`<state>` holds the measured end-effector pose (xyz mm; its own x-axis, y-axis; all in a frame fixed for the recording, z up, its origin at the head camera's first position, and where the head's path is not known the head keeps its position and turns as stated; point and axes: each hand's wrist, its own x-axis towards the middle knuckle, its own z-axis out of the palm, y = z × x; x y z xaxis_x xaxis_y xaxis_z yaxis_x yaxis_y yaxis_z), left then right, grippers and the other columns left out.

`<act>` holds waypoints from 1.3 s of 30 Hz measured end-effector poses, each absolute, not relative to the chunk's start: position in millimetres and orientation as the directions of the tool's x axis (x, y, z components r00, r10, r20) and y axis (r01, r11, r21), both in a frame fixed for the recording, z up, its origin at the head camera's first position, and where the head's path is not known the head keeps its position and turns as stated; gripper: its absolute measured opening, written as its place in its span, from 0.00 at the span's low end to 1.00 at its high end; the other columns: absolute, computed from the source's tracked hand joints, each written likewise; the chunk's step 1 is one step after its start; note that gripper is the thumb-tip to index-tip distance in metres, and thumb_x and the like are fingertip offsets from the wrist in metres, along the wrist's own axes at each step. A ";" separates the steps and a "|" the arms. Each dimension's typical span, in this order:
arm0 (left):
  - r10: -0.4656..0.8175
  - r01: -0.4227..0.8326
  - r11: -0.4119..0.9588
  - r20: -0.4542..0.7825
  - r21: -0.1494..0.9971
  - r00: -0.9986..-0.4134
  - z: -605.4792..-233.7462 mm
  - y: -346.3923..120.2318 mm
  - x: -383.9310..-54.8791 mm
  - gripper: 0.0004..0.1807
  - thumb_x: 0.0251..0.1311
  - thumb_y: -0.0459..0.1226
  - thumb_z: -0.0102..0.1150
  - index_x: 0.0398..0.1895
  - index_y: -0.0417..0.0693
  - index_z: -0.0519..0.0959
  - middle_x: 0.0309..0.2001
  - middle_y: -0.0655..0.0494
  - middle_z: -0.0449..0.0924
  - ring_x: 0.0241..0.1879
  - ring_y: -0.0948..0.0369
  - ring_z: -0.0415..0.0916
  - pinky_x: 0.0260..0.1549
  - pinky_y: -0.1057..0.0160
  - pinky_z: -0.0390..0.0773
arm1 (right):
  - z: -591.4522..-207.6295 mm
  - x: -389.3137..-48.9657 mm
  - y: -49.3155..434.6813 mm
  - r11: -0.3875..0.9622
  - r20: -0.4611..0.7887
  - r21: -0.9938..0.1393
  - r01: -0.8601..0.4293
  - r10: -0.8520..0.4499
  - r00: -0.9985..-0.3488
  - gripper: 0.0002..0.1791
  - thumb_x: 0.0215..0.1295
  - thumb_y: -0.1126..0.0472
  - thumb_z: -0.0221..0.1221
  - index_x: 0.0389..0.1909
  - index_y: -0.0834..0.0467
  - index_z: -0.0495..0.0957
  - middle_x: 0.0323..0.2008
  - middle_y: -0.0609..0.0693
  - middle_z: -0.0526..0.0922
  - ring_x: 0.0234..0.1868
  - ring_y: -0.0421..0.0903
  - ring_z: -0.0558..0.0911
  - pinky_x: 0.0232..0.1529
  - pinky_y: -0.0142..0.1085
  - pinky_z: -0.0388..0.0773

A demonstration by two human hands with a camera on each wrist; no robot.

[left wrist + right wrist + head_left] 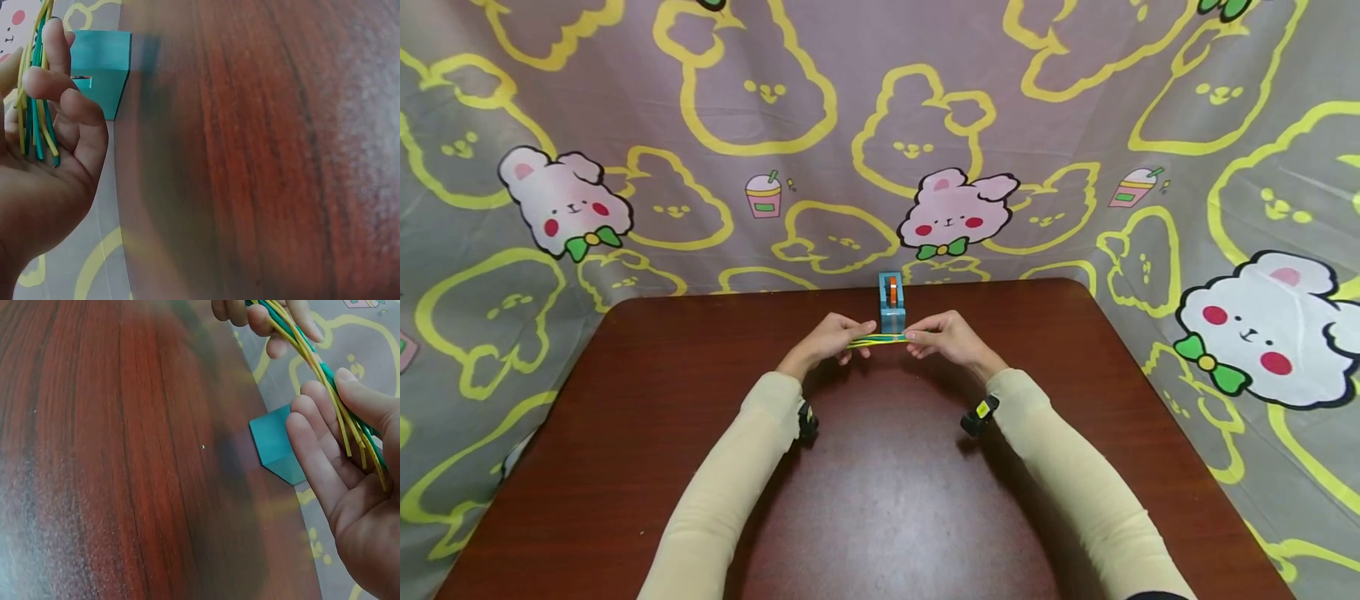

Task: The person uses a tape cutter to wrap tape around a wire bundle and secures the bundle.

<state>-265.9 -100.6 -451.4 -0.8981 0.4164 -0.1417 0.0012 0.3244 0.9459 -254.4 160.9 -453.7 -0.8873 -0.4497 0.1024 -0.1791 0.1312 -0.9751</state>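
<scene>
A bundle of thin yellow and green wires (882,339) stretches sideways between both hands, just in front of a blue tape dispenser (892,319). My left hand (831,337) pinches its left end; in the left wrist view the loose wire ends (39,140) hang over the palm. At the other end, my right hand (953,340) pinches the bundle between thumb and fingers. The right wrist view shows uneven wire ends (362,447) fanning out past the right thumb, and a short pale band on the bundle between the hands.
The dispenser, with an orange wheel (892,289), stands near the back edge of the dark brown wooden table (880,500). Behind and at both sides hangs a patterned curtain (820,183). A small black camera sits on each wrist.
</scene>
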 end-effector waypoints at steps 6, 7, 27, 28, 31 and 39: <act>0.411 0.037 0.372 -0.128 0.928 -0.903 -449.6 -101.9 -265.5 0.18 0.69 0.46 0.63 0.41 0.38 0.88 0.31 0.40 0.87 0.12 0.63 0.63 0.15 0.64 0.67 | -451.9 -253.4 159.8 0.193 0.133 -0.952 -0.239 -0.445 -0.886 0.09 0.66 0.71 0.64 0.44 0.73 0.85 0.35 0.69 0.85 0.38 0.74 0.82 0.40 0.52 0.84; 0.408 0.036 0.378 -0.131 0.925 -0.903 -449.2 -102.0 -265.4 0.17 0.68 0.45 0.63 0.41 0.38 0.88 0.32 0.39 0.87 0.13 0.63 0.63 0.16 0.64 0.66 | -451.6 -253.3 159.9 0.207 0.141 -0.945 -0.254 -0.444 -0.885 0.09 0.66 0.71 0.64 0.44 0.72 0.85 0.36 0.70 0.85 0.38 0.73 0.82 0.40 0.52 0.84; 0.355 0.129 0.311 0.010 0.942 -0.935 -453.3 -98.1 -265.0 0.09 0.62 0.36 0.70 0.38 0.36 0.89 0.32 0.36 0.86 0.21 0.59 0.74 0.22 0.67 0.69 | -444.3 -255.5 152.3 0.438 0.202 -0.838 -0.324 -0.302 -0.932 0.17 0.69 0.53 0.65 0.50 0.61 0.85 0.43 0.51 0.86 0.38 0.58 0.83 0.37 0.41 0.82; 0.358 0.143 0.306 0.025 0.941 -0.933 -454.0 -98.1 -265.0 0.09 0.62 0.35 0.70 0.38 0.36 0.89 0.32 0.35 0.86 0.25 0.55 0.78 0.25 0.64 0.73 | -444.5 -255.7 151.6 0.441 0.187 -0.847 -0.296 -0.274 -0.943 0.19 0.69 0.50 0.65 0.51 0.61 0.85 0.43 0.53 0.86 0.38 0.59 0.83 0.37 0.42 0.82; 0.366 0.175 0.284 0.062 0.943 -0.928 -455.8 -97.9 -265.1 0.09 0.61 0.33 0.70 0.38 0.33 0.88 0.34 0.33 0.85 0.37 0.43 0.84 0.38 0.52 0.82 | -445.8 -256.7 149.9 0.466 0.093 -0.867 -0.174 -0.192 -0.977 0.28 0.69 0.40 0.61 0.50 0.61 0.84 0.40 0.56 0.86 0.37 0.58 0.84 0.37 0.42 0.81; 0.383 0.240 0.240 0.135 0.941 -0.914 -455.0 -96.0 -266.0 0.08 0.61 0.31 0.70 0.37 0.32 0.88 0.32 0.37 0.86 0.38 0.36 0.83 0.44 0.39 0.79 | -445.1 -260.9 151.1 0.347 -0.310 -0.910 0.227 -0.205 -0.928 0.44 0.62 0.26 0.56 0.51 0.65 0.81 0.30 0.59 0.87 0.24 0.48 0.83 0.30 0.40 0.82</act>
